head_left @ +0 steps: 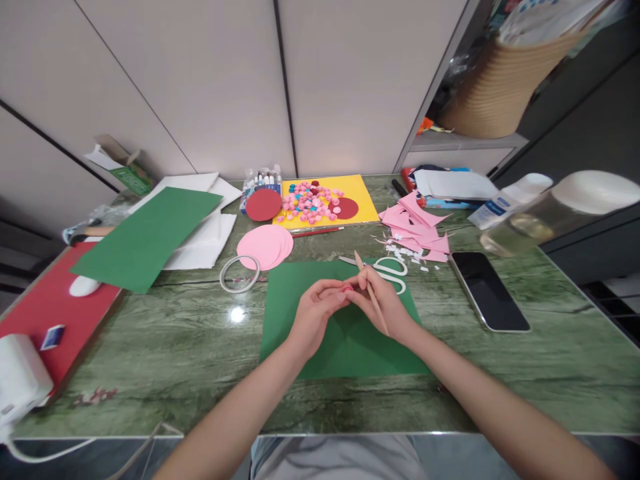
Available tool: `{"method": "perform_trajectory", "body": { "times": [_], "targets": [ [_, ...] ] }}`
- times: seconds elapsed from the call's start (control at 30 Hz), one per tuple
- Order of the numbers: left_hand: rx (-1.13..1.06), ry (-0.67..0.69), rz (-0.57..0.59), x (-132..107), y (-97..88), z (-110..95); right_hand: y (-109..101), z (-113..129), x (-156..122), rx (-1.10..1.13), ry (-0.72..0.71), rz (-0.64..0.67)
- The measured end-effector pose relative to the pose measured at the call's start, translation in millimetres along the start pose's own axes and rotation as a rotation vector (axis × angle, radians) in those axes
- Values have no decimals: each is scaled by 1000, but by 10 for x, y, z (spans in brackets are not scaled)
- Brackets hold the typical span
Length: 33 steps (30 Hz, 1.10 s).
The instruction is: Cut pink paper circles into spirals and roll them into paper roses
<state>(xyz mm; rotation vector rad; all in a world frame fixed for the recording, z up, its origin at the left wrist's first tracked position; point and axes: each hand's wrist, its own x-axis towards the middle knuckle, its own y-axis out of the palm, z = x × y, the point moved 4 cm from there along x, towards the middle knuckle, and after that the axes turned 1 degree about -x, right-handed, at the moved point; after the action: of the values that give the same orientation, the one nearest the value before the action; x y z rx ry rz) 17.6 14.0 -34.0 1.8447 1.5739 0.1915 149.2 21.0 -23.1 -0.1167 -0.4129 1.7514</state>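
Both my hands meet above a green paper sheet [320, 347] lying on the green marble table [200, 360]. My left hand [316, 313] is closed, pinching a small red-pink paper piece [346, 289] at its fingertips. My right hand [383, 300] is also closed; it grips a thin wooden stick [370, 293] that slants up past the knuckles, and its fingertips touch the same small piece. White scissors [393, 270] lie just behind my right hand.
Pink paper discs [265, 245], a tape ring [240, 273], a red disc [263, 205], a yellow sheet [357, 193] with small rolled pieces, pink scraps [415, 230], a phone [489, 290], a jar [560, 213], a large green sheet [145, 237] and a red mat [45, 313] surround the work area.
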Motion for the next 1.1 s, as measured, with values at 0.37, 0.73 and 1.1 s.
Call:
{"method": "perform_trajectory", "body": {
  "times": [0.37, 0.73, 1.1],
  "targets": [
    [-54, -110, 40, 45, -24, 37, 7, -164, 44, 101, 81, 27],
    [50, -10, -53, 93, -77, -4, -38, -119, 31, 26, 56, 9],
    [198, 99, -17, 96, -76, -31, -17, -65, 15, 10, 49, 37]
  ]
}}
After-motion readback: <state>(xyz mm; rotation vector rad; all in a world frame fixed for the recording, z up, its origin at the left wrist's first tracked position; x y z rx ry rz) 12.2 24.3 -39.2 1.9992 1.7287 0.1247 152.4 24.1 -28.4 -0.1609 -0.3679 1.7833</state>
